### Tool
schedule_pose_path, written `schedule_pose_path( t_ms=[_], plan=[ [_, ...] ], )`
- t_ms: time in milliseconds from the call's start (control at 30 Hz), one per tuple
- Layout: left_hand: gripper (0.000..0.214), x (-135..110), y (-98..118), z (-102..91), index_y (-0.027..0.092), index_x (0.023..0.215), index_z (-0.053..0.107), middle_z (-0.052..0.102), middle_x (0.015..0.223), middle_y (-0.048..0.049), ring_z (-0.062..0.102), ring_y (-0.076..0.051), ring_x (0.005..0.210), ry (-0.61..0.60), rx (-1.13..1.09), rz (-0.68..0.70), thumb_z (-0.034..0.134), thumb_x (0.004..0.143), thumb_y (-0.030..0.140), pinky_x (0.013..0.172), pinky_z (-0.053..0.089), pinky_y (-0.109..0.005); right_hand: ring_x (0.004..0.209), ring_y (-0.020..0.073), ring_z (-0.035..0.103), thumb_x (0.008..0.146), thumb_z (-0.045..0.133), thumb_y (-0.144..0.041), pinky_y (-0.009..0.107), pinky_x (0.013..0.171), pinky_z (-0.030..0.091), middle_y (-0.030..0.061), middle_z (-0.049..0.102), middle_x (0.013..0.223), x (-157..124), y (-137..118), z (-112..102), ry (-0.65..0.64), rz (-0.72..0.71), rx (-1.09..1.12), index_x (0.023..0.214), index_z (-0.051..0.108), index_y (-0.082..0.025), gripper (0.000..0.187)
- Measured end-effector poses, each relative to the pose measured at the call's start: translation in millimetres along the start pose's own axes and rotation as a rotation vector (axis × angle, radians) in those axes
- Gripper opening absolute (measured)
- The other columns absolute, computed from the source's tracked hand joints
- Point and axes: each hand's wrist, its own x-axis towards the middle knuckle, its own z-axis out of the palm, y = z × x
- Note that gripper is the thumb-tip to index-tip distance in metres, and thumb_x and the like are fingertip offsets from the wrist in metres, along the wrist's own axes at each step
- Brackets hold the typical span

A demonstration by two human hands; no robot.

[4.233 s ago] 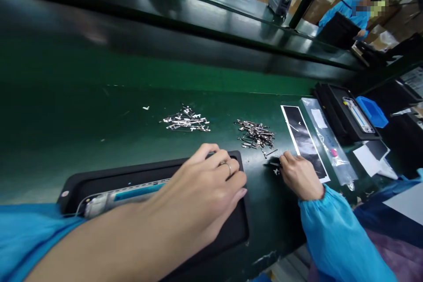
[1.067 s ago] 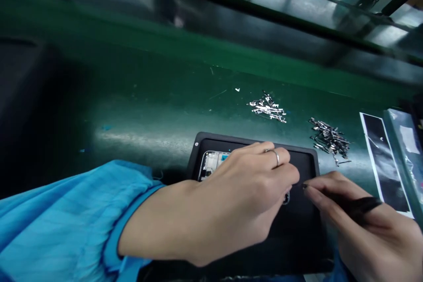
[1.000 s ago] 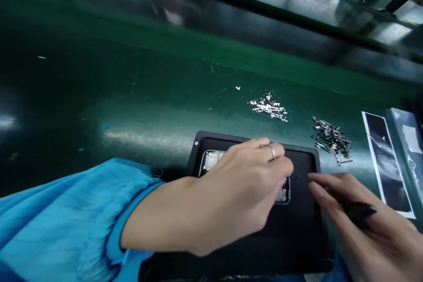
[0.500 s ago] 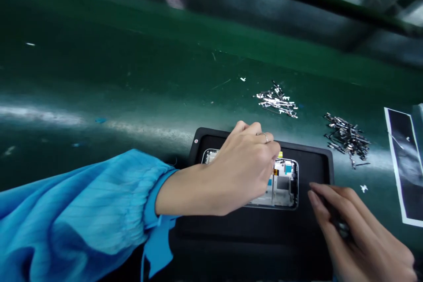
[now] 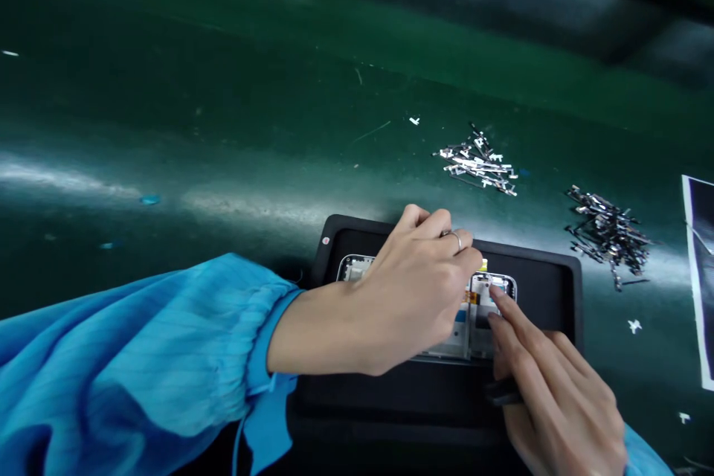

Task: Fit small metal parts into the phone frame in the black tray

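Note:
An opened phone frame with silver edges and inner parts lies in a black tray. My left hand is closed over its middle, fingers curled down at the upper edge; its fingertips are hidden. Beside those fingers a small yellow tab pokes out. My right hand is closed around a dark, slim hand tool, only partly visible. Its index fingertip reaches over the right end of the phone frame, near the orange flex strip.
Two piles of small metallic strips, one brighter and one darker, lie on the green table beyond the tray. A white-bordered dark sheet is at the right edge. Small white scraps are scattered about.
My right hand has moved left and in over the right end of the phone frame. My left hand stays nearly where it was. The view has shifted slightly.

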Motion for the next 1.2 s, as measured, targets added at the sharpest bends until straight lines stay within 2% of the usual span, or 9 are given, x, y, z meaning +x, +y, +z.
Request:
schedule_pose_path(
  t_ms=[167,367,567,700,933,1100,1200],
  plan=[
    [0.02,-2,0,1.0,0.012,0.062,0.05,0.048,0.064,-0.0018,0.034,-0.014,0.065,0.033,0.007,0.03,0.039,0.08,0.008,0.062,0.026,-0.031,0.067,0.0228,0.062,0.075,0.032,0.004,0.028,0.044,0.041,0.0282,0.057,0.096,3,-2,3,-0.003,0.005,0.003,0.086,0.054,0.002,0.025],
    [0.015,-4,1,2.8,0.012,0.062,0.047,0.046,0.065,-0.002,0.036,-0.014,0.067,0.062,0.029,0.046,0.042,0.073,0.004,0.062,0.029,-0.031,0.067,0.0214,0.062,0.076,0.035,0.003,0.029,0.047,0.041,0.0265,0.058,0.097,-1,-1,7,-0.001,0.016,-0.017,0.087,0.054,0.0,0.022],
    [0.008,-5,-2,3.4,0.012,0.062,0.045,0.042,0.064,-0.0019,0.035,-0.015,0.065,0.081,0.115,0.157,0.046,0.068,0.007,0.06,0.031,-0.031,0.071,0.0236,0.062,0.076,0.037,0.004,0.03,0.048,0.041,0.0273,0.056,0.099,-2,-1,10,0.003,0.02,-0.03,0.088,0.055,0.002,0.022],
    [0.004,-6,-4,4.2,0.012,0.064,0.045,0.042,0.065,-0.0024,0.034,-0.015,0.066,0.096,0.163,0.203,0.049,0.065,0.01,0.06,0.032,-0.032,0.07,0.0225,0.063,0.076,0.031,0.004,0.03,0.048,0.041,0.0266,0.056,0.099,-1,-3,8,-0.05,0.004,-0.066,0.09,0.055,0.003,0.028],
    [0.004,-5,-3,5.6,0.013,0.065,0.045,0.044,0.065,-0.0029,0.036,-0.016,0.066,0.096,0.201,0.206,0.048,0.065,0.01,0.061,0.033,-0.033,0.075,0.0253,0.062,0.075,0.031,0.003,0.032,0.053,0.044,0.0286,0.055,0.1,-3,-3,9,-0.065,-0.012,-0.087,0.094,0.053,0.005,0.029],
    [0.004,-5,-3,4.3,0.013,0.065,0.045,0.044,0.065,-0.0027,0.036,-0.016,0.065,0.064,0.186,0.209,0.047,0.066,0.01,0.062,0.032,-0.033,0.07,0.0224,0.062,0.073,0.032,0.003,0.03,0.053,0.044,0.0284,0.057,0.097,-5,0,7,-0.068,-0.047,-0.069,0.094,0.053,0.006,0.03],
    [0.004,-6,-3,3.2,0.012,0.067,0.046,0.044,0.067,-0.0031,0.035,-0.016,0.067,0.049,0.161,0.206,0.047,0.066,0.008,0.062,0.032,-0.033,0.072,0.0213,0.062,0.073,0.033,0.002,0.031,0.055,0.045,0.0286,0.054,0.103,-9,2,5,-0.089,-0.073,-0.078,0.096,0.053,0.005,0.03]
  ],
)
